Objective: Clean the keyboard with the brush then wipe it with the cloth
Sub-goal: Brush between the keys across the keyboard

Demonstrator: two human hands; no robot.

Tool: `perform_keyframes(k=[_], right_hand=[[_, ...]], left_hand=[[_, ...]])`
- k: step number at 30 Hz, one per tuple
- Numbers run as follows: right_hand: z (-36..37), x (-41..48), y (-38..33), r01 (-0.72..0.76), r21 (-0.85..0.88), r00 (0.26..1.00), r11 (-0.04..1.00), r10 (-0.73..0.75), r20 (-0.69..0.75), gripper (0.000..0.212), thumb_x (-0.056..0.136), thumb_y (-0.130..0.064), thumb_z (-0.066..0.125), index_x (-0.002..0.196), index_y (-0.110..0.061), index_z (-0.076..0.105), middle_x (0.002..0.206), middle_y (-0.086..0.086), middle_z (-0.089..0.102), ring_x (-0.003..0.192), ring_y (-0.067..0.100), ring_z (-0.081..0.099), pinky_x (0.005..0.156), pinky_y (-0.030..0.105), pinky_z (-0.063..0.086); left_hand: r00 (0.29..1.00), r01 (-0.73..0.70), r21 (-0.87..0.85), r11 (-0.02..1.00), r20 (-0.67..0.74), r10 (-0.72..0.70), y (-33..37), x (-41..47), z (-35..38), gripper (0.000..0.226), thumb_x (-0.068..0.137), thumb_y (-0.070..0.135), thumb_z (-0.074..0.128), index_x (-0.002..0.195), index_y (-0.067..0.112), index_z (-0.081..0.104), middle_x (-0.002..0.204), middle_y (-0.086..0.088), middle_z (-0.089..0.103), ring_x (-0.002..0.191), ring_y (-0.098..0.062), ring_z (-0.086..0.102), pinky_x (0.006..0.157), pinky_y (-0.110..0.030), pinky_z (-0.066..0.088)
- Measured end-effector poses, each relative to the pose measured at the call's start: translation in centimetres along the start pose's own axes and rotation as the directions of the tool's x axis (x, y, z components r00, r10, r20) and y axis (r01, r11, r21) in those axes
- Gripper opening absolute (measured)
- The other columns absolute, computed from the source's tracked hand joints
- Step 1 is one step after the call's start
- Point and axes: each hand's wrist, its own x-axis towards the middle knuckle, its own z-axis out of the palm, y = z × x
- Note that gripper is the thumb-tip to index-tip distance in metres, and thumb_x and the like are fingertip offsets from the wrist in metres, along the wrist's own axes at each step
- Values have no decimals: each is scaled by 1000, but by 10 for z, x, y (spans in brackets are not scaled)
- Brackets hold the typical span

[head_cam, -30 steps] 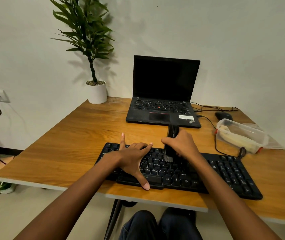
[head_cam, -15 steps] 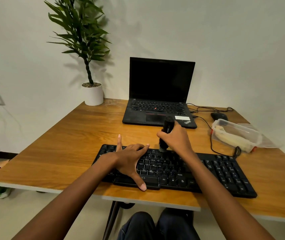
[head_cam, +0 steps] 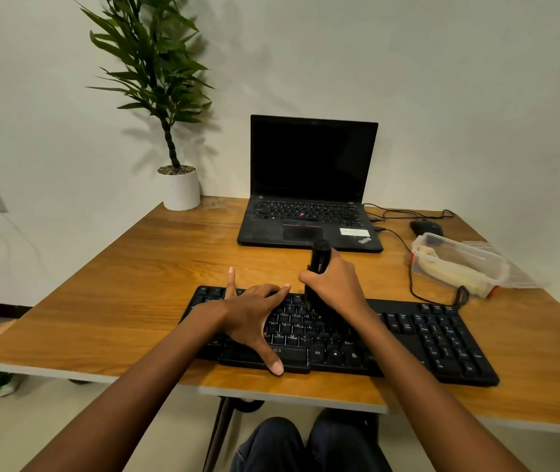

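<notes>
Pale wall and a wooden bench (head_cam: 128,301) set the scene; every position below is given relative to the keyboard (head_cam: 435,338), the black board lying along the bench's near edge. Left hand (head_cam: 254,315): spread flat on the keyboard's left half, fingers open and gripping nothing, thumb reaching to the front edge by the space bar. Judged purpose: to pin the board so that brushing does not shove it along the wood. Right hand (head_cam: 336,287): closed around the brush (head_cam: 319,258), a dark stick held nearly upright over the keyboard's far middle rows, its lower end down among the keys and its top projecting above the fist. The bristles are hidden by the hand and cannot be described. An upright hold would let the tip work into the gaps between keys, which suits the brushing stage of the task. The number pad at the keyboard's right end is uncovered.

Behind the keyboard stands an open laptop (head_cam: 309,185) with a dark screen. Behind and to the right lies a clear plastic box (head_cam: 455,264) holding something pale, possibly the cloth, though that cannot be confirmed; a mouse (head_cam: 426,228) lies beyond it. Far behind and left is a potted plant (head_cam: 178,189). Wiping appears not yet begun.
</notes>
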Motion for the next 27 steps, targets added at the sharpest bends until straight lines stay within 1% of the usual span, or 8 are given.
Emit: perform_keyframes(k=[5,9,11,14,16,18,22,27], right_hand=[[-7,7,-4,-31,-33,987,999,36,154,24,71,-32,67,70,-18,47,70,0,54,64,19,54,53,29,40],[-7,10,-4,43,36,999,998,-44,18,29,75,-30,66,95,-17,50,85,3,60,78,21,59,64,30,47],[0,3,3,39,38,999,999,-39,3,31,75,-30,65,98,-17,49,85,2,60,78,21,59,65,30,48],[0,-3,8,1,3,999,1000,-1,39,27,71,-31,66,88,-18,50,80,1,59,73,20,58,64,33,50],[-7,1,2,-18,-20,989,1000,20,144,22,72,-30,67,73,-18,48,71,-1,54,64,16,54,54,28,44],[-11,4,-6,-1,-24,988,1000,5,156,24,73,-31,67,68,-19,46,69,-2,54,62,16,53,52,26,41],[-2,-2,-8,25,-21,998,999,-26,-53,34,76,-37,64,98,-17,49,86,1,60,79,21,60,65,33,50],[4,-23,-1,4,-95,998,995,-9,-55,42,76,-39,65,106,-15,47,86,1,59,76,19,56,57,25,39]], left_hand=[[1000,1,5,1000,4,-1,-1,0,-1,130,65,67,70,147,24,-21,159,2,-7,146,-19,-11,94,-66,-32],[1000,4,8,1000,5,-4,-1,1,0,130,65,67,70,148,24,-21,159,1,-8,146,-21,-11,89,-62,-36],[1000,7,11,1000,13,-7,-1,1,0,130,65,68,70,147,25,-21,159,1,-9,146,-20,-11,91,-65,-35],[1000,13,5,1000,22,-13,0,1,-1,129,65,67,70,148,25,-21,159,1,-8,146,-20,-11,94,-66,-32],[1000,14,-4,1000,25,-14,0,1,-2,129,66,66,70,148,24,-19,159,1,-8,146,-20,-11,94,-65,-33],[1000,13,-2,1000,21,-13,0,1,-2,129,65,66,70,148,25,-20,159,1,-9,146,-20,-12,94,-65,-33],[1000,13,-2,1000,23,-13,-1,0,0,130,65,68,69,146,25,-23,159,2,-11,145,-19,-14,93,-66,-33],[1000,6,-5,1000,25,-6,-2,1,0,131,65,68,69,146,25,-23,159,1,-11,145,-18,-14,93,-67,-32]])
